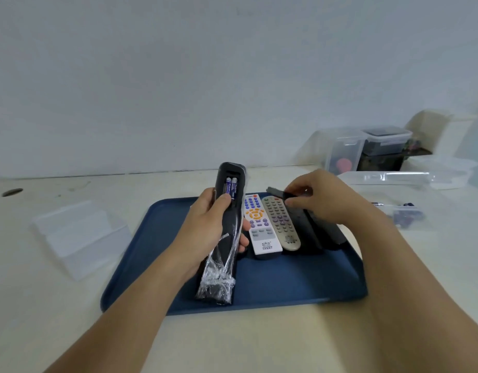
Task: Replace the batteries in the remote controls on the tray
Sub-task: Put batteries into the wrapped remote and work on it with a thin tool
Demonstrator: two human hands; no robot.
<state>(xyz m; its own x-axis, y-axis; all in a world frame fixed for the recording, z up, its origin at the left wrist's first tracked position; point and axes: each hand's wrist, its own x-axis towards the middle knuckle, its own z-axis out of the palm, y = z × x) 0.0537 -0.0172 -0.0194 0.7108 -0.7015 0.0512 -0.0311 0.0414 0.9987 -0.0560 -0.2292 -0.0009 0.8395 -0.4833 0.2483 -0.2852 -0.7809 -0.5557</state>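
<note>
the left hand (213, 224) grips a black remote (227, 211) above the blue tray (286, 281), two batteries (231, 188) showing. the right hand (318, 196) pinches the battery cover (277, 192), hiding part of two dark remotes (310, 230).

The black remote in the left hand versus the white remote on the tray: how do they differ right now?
The black remote is lifted in the left hand, back side up, compartment open with two batteries showing; the white remote lies flat on the blue tray, buttons up. The black remote wears crinkled clear plastic wrap; the white remote appears bare. Both are long, slim and point away from the camera.
</note>
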